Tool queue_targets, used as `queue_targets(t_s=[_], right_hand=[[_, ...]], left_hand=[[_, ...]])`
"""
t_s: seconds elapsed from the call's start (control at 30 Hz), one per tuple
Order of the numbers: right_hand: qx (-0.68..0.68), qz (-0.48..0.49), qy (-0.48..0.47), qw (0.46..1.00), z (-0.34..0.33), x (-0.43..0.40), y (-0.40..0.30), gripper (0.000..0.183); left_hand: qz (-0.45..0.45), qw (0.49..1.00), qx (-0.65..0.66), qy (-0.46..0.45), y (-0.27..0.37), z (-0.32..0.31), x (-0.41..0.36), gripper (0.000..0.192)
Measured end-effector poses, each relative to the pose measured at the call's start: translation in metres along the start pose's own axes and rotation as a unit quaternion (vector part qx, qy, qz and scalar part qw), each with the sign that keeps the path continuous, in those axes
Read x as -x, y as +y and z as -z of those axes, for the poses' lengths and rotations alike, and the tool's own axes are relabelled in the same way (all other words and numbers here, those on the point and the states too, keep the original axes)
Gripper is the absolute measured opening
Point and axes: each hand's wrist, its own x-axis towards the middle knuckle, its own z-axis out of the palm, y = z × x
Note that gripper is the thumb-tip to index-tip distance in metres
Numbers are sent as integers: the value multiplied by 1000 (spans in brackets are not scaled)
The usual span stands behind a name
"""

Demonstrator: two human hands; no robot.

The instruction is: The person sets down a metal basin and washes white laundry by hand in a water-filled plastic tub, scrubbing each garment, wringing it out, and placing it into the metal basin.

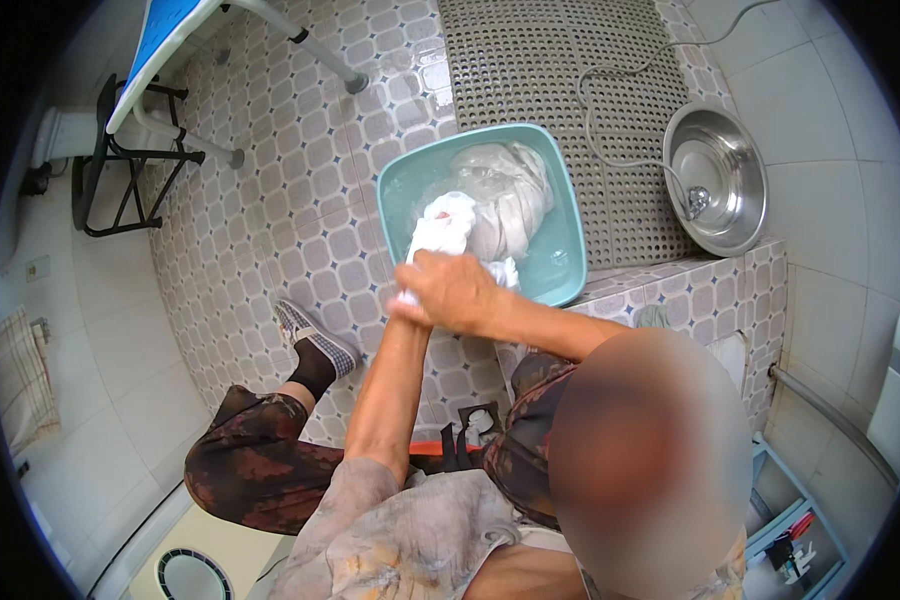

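Observation:
A light-blue plastic basin (575, 247) stands on the tiled floor before me, holding water and a bunched pale, wet cloth (506, 202). Over the basin's near left edge, my right hand (457, 292) is closed on a white cloth (442, 225) whose upper part bulges out over the water. My left hand (411, 306) lies against it at the cloth's lower end, blurred and partly hidden by the right hand; its fingers also seem closed on the white cloth. Another white piece (502, 274) shows beyond my right wrist, inside the basin.
A steel bowl (754, 180) with a shower head (696, 202) and its hose stands at the right, beside a perforated mat (630, 202). At the upper left are a blue-seated chair (154, 52) and a black metal frame (131, 187). A tiled ledge (682, 289) borders the basin's right.

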Motion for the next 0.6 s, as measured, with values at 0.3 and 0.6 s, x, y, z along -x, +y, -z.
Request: queue_targets(t_s=[0.3,0.6], right_hand=[[61,-307,87,946,-6,1,114,24],[39,-234,85,968,-12,-3,123,31]], left_hand=[[-89,985,-114,92,-39,-28,-11,33],[-58,992,-68,89,-29,-48,13,38]])
